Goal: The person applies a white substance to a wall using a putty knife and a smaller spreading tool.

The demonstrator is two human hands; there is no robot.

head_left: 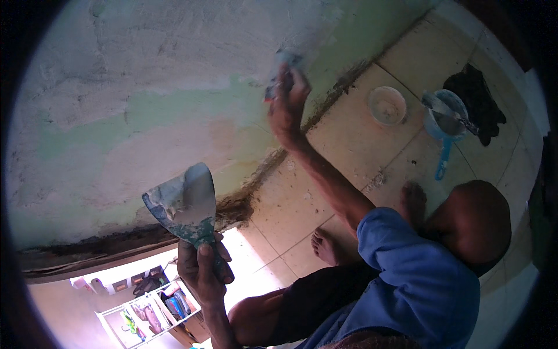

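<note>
Patchy wall, grey over pale green, fills the upper left of the view, a dark, broken strip running along its foot. Below that strip, at the lower left, stands a white rack with assorted items on its shelves. Next comes the left hand, its fingers wrapped about the handle of a broad putty knife; the blade points up in front of the wall, smeared with pale paste. Well apart from it and further right, the right hand is closed around a small tool at the wall (blurred, so I cannot tell whether its edge touches). A blue sleeve covers the upper part of that arm. Bare feet rest on the beige tiled floor, near scattered crumbs. Beyond them sit a round bowl with pale residue, then a blue pan with a scraper laid across it, and, just beside that, a crumpled black cloth.
</note>
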